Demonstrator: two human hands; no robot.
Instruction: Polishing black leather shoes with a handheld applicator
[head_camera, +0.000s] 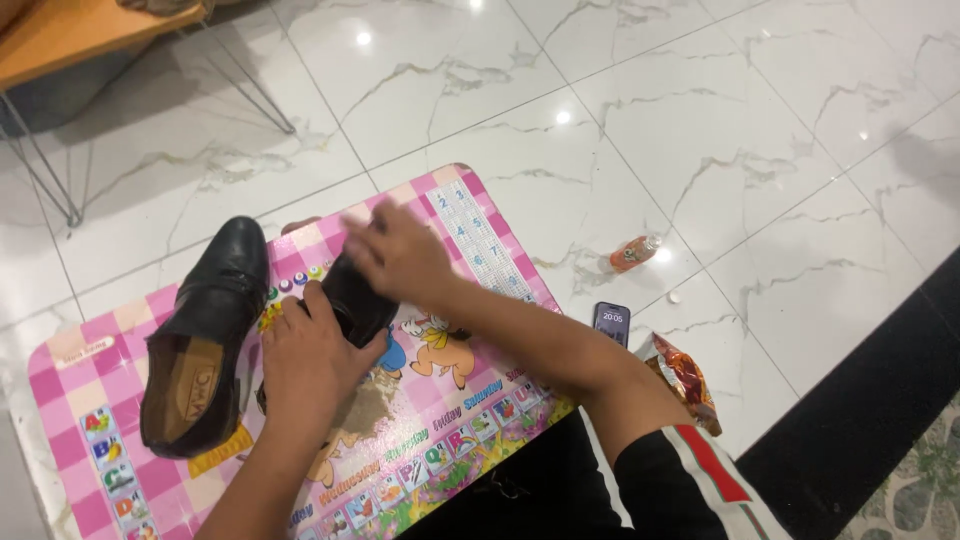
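While one black shoe (200, 340) lies on its side at the left of the pink checked surface (70, 390), we press our left hand (310, 365) down on a second black shoe (358, 300) near the middle, fingers curled around it in a closed grip. Our right hand (398, 252) lies blurred over that shoe's top, touching it, though we cannot tell whether it grips; further right, a phone (612, 322), a small orange bottle (634, 252) and a wrapper (685, 380) lie on the marble floor (720, 130).

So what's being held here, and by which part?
A second black shoe: the left hand grips it from below around its middle, while the right hand lies over its top, blurred. The other black shoe lies untouched.
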